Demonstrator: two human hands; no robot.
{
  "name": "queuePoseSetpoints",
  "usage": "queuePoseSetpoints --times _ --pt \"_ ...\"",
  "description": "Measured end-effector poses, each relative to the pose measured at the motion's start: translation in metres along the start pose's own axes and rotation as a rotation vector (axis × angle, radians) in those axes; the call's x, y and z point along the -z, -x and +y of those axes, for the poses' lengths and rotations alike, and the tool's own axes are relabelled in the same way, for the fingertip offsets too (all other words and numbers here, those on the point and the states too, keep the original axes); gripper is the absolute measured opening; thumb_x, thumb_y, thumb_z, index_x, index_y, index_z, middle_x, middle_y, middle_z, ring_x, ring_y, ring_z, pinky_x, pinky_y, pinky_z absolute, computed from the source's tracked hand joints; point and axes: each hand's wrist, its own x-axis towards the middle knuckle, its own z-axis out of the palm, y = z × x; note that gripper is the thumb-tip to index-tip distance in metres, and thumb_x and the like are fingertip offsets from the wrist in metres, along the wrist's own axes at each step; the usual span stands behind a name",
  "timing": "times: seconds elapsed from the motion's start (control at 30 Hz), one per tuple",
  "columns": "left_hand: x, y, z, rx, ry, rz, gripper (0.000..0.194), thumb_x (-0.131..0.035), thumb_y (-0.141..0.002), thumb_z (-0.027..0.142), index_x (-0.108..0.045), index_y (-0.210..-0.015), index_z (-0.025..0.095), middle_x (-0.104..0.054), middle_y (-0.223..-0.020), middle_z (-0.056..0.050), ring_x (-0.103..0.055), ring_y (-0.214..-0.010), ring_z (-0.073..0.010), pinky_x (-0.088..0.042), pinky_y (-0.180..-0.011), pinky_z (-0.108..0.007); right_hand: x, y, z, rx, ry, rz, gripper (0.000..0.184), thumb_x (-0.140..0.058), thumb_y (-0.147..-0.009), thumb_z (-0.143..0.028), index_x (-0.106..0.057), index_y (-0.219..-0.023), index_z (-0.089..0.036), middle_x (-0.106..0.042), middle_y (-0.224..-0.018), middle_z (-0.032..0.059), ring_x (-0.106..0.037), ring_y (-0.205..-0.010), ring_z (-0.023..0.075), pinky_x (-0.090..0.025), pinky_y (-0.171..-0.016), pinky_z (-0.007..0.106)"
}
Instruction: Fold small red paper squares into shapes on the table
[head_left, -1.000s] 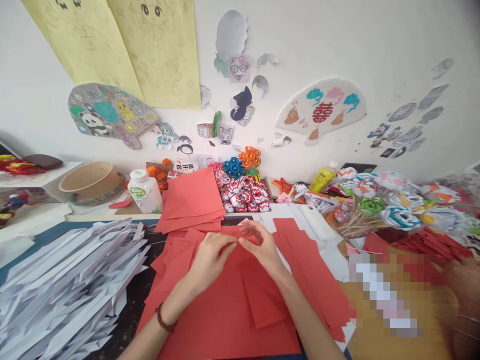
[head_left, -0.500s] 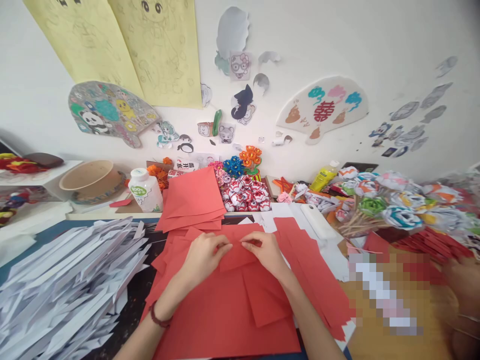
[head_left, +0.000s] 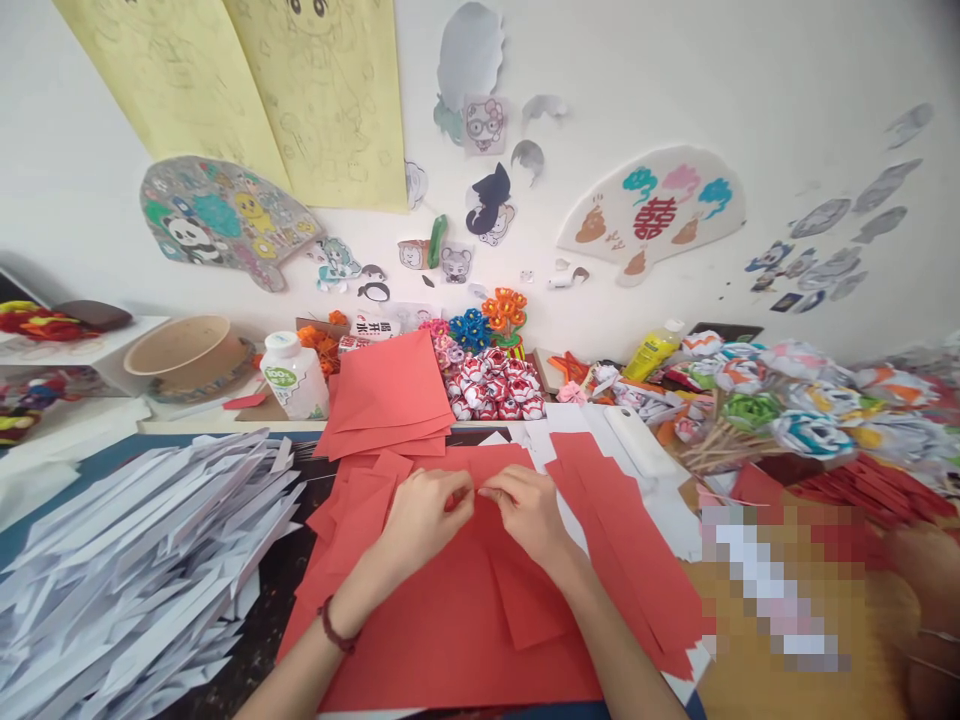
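Observation:
My left hand (head_left: 431,510) and my right hand (head_left: 529,515) are close together over the red paper, both pinched at the fingertips. A small piece of red paper is between them; its outline is hard to make out against the red behind it. Below lies a large red sheet (head_left: 420,640), with a smaller red rectangle (head_left: 529,600) resting on its right part, partly under my right wrist. Smaller red pieces (head_left: 360,510) overlap beside my left hand. Long red strips (head_left: 615,530) lie right of my right hand.
Folded white paper strips (head_left: 142,560) are heaped at left. Behind the hands stand stacked red squares (head_left: 390,390), a white bottle (head_left: 294,378) and red-and-white paper flowers (head_left: 495,388). Paper flowers on sticks (head_left: 750,410) fill the right. Another person's hand (head_left: 919,570) is at the right edge.
My fingertips have come closer together, and the small red paper between them shows less than before. The view has shifted slightly.

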Motion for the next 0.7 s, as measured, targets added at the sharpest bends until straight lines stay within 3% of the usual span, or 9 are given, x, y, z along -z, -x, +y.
queuePoseSetpoints --times 0.13,0.27,0.33,0.4,0.5,0.7 --pt "0.005 -0.002 -0.006 0.013 -0.026 0.007 0.014 -0.048 -0.077 0.014 -0.056 -0.068 0.021 -0.061 -0.063 0.001 -0.052 -0.058 -0.0132 -0.024 -0.054 -0.024 0.011 0.002 0.005 0.063 0.123 0.136 0.028 -0.048 -0.090 -0.016 -0.068 -0.072 -0.022 -0.066 -0.066 0.0049 -0.058 -0.065 0.0184 -0.042 -0.063 0.030" --pt "0.015 -0.002 -0.026 0.129 -0.092 0.054 0.012 -0.051 -0.077 0.015 -0.056 -0.068 0.021 -0.063 -0.066 0.000 -0.055 -0.061 -0.0154 -0.025 -0.055 -0.024 0.032 0.000 0.020 -0.041 0.136 0.336 0.024 -0.052 -0.088 -0.018 -0.066 -0.070 -0.022 -0.066 -0.066 0.0043 -0.058 -0.062 0.0183 -0.042 -0.059 0.030" --pt "0.017 -0.003 -0.029 0.144 -0.073 0.114 0.012 -0.050 -0.083 0.020 -0.060 -0.077 0.022 -0.066 -0.073 -0.001 -0.058 -0.068 -0.0172 -0.030 -0.058 -0.025 0.035 0.000 0.022 -0.089 0.117 0.352 0.023 -0.053 -0.088 -0.021 -0.066 -0.069 -0.022 -0.065 -0.065 0.0040 -0.056 -0.060 0.0185 -0.041 -0.058 0.030" --pt "0.015 -0.004 -0.026 0.090 -0.007 0.163 0.016 -0.048 -0.089 0.030 -0.063 -0.090 0.023 -0.070 -0.086 -0.003 -0.061 -0.080 -0.0193 -0.036 -0.068 -0.027 0.030 -0.001 0.019 -0.086 0.040 0.259 0.022 -0.054 -0.088 -0.023 -0.067 -0.071 -0.023 -0.066 -0.067 0.0037 -0.057 -0.061 0.0186 -0.042 -0.059 0.030" --pt "0.008 -0.005 -0.018 -0.005 0.084 0.121 0.022 -0.049 -0.091 0.038 -0.064 -0.099 0.023 -0.070 -0.099 -0.004 -0.061 -0.090 -0.0212 -0.038 -0.079 -0.032 0.019 -0.003 0.009 -0.098 -0.090 0.119 0.021 -0.054 -0.088 -0.025 -0.069 -0.073 -0.023 -0.068 -0.069 0.0032 -0.058 -0.062 0.0183 -0.044 -0.062 0.031" --pt "0.004 -0.003 -0.020 -0.032 0.109 -0.034 0.025 -0.047 -0.093 0.030 -0.066 -0.080 0.021 -0.070 -0.072 -0.003 -0.059 -0.067 -0.0176 -0.034 -0.074 -0.031 0.017 -0.007 -0.005 -0.202 -0.265 -0.208 0.016 -0.055 -0.084 -0.023 -0.070 -0.078 -0.023 -0.070 -0.076 0.0017 -0.061 -0.069 0.0187 -0.045 -0.064 0.029"
